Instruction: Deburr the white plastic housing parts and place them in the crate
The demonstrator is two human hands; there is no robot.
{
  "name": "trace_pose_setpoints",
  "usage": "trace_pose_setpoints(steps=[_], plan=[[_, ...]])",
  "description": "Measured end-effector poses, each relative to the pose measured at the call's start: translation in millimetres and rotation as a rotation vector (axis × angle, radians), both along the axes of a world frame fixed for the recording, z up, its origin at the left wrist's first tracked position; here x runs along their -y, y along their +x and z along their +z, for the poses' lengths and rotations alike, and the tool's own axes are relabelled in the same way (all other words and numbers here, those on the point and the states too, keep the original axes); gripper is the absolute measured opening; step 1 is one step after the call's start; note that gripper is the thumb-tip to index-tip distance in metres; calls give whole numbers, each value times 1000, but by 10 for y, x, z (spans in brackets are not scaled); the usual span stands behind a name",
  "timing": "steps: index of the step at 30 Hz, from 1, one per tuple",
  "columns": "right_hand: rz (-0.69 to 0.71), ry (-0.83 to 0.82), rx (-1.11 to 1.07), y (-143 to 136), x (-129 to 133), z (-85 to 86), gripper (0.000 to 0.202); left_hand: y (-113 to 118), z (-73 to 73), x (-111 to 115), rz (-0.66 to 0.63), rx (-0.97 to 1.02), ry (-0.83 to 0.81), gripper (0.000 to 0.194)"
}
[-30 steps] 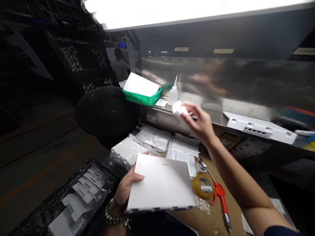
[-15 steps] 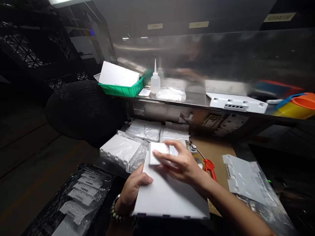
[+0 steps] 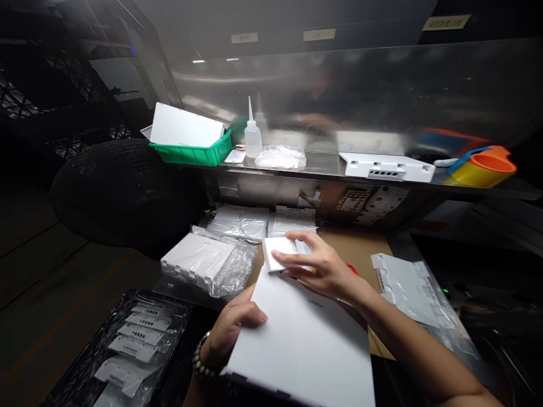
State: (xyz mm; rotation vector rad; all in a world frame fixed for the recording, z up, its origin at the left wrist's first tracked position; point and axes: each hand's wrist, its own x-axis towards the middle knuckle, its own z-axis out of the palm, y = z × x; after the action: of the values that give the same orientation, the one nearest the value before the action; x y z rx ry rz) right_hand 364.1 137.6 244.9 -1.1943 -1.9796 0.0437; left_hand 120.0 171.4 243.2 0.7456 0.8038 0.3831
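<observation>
My left hand [image 3: 238, 323] grips the left edge of a white plastic cover panel [image 3: 297, 345], thumb on top. Dark "HUAWEI" lettering shows on the panel's upper face, and slots line its near edge. In my right hand [image 3: 324, 265] is a small white sponge-like block [image 3: 280, 252], pinched by the fingers at the panel's far-left corner. Whether the block touches the panel there I cannot tell. My right forearm crosses over the panel's right side.
Bagged white covers [image 3: 199, 257] lie left on the bench, another bagged cover [image 3: 403, 285] right. A black crate [image 3: 176, 328] holds several slotted covers. The shelf carries a green bin [image 3: 190, 154], a nozzle bottle [image 3: 253, 140], a white cover [image 3: 388, 167] and tape rolls [image 3: 483, 169].
My right hand has moved the white block toward the panel's far edge, uncovering the lettering. The panel has come nearer and tilted. The whole view has shifted slightly.
</observation>
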Motion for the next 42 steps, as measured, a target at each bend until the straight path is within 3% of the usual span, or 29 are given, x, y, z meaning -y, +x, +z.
trace_pose_setpoints(steps=[5, 9, 14, 17, 23, 30, 35, 39, 42], plan=[[136, 6, -1, 27, 59, 27, 30, 37, 44, 19, 4, 10, -26, 50], [78, 40, 1, 33, 40, 14, 26, 71, 7, -9, -8, 9, -12, 46], [181, -7, 3, 88, -15, -29, 28, 87, -38, -14, -13, 8, -20, 49], [173, -15, -20, 133, -40, -29, 27, 100, -20, -7, -18, 10, -31, 50], [274, -90, -11, 162, -104, -6, 29, 104, 1, -17, -3, -17, -14, 41], [369, -194, 23, 224, -250, 109, 29, 67, -61, -44, -10, -11, -26, 37], [404, -237, 26, 225, -354, 206, 26, 28, -88, -59, -16, 36, -46, 48], [488, -263, 64, 211, -381, 253, 26, 11, -71, -86, -15, 17, -13, 35], [444, -255, 55, 201, -390, 268, 27, 4, -74, -97, -24, 30, -35, 35]])
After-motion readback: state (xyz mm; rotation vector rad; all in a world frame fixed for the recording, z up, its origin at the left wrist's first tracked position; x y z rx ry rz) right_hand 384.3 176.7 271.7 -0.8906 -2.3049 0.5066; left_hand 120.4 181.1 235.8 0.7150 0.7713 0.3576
